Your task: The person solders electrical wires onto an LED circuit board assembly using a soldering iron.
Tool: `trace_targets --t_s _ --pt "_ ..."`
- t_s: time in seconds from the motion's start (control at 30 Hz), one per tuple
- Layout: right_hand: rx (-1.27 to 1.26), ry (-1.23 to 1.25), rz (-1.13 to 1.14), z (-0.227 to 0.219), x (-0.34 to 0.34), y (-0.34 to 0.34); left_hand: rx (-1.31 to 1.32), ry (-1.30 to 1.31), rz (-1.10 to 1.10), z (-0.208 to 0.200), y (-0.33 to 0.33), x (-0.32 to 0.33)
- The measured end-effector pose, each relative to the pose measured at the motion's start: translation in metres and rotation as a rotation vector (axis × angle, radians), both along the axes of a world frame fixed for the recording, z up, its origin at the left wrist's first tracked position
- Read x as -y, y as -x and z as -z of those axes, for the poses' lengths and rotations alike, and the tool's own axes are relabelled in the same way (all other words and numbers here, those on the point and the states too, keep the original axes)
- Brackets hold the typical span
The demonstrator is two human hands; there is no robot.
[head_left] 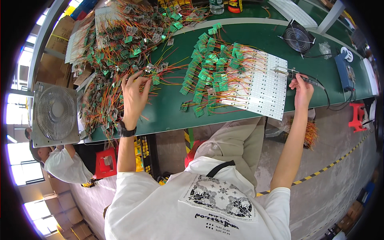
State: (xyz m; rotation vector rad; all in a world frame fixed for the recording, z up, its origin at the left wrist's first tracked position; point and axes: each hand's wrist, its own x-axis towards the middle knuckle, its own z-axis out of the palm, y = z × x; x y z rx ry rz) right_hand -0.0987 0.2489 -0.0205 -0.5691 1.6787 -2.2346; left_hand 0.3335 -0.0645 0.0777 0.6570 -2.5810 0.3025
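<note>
My right hand [302,92] grips a soldering iron [314,81] with a black cable, its metal end pointing left over the right edge of a white panel [266,86]. Rows of black dots cover the panel. Red and yellow wires run from its left part to many small green circuit boards [208,76] laid in rows. My left hand [135,96], fingers apart and curved, is at the right edge of a large heap of wired circuit boards [120,44]. Some boards lie by its fingertips; I see none held between them.
A grey box fan [56,114] stands at the left, near another person [66,164]. At the back right are a small black fan [298,38], a blue box [344,72] and a white spool [346,54]. A bottle [216,6] stands at the far edge. A red stool [357,117] is on the floor.
</note>
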Motion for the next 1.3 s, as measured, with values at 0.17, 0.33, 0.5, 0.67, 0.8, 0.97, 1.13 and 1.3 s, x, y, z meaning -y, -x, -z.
trace_targets --t_s 0.17,0.33,0.5,0.67,0.8,0.97,1.13,1.3 --pt "0.005 -0.013 0.005 -0.002 0.0 0.001 -0.194 -0.65 0.231 -0.006 0.047 -0.028" --pt "0.125 -0.037 -0.07 -0.009 -0.001 0.009 -0.382 -1.151 0.482 0.0 0.128 -0.06" --pt "0.081 -0.045 -0.031 -0.004 0.001 0.002 -0.44 -1.178 0.667 0.019 0.208 -0.079" --pt "0.067 0.01 0.001 -0.004 0.0 -0.003 -0.237 -1.407 0.675 0.014 0.242 -0.085" --pt "0.064 -0.006 -0.016 -0.008 0.004 -0.005 -0.115 -0.771 0.733 0.031 0.254 -0.084" --pt "0.034 -0.047 -0.01 -0.001 -0.002 -0.001 -0.108 -0.65 0.683 0.065 0.265 -0.092" --pt "0.026 -0.077 -0.012 -0.003 0.001 -0.002 -0.128 -0.622 0.642 0.072 0.266 -0.09" --pt "-0.023 -0.122 -0.043 -0.002 0.001 -0.004 -0.14 -0.646 0.622 0.076 0.267 -0.088"
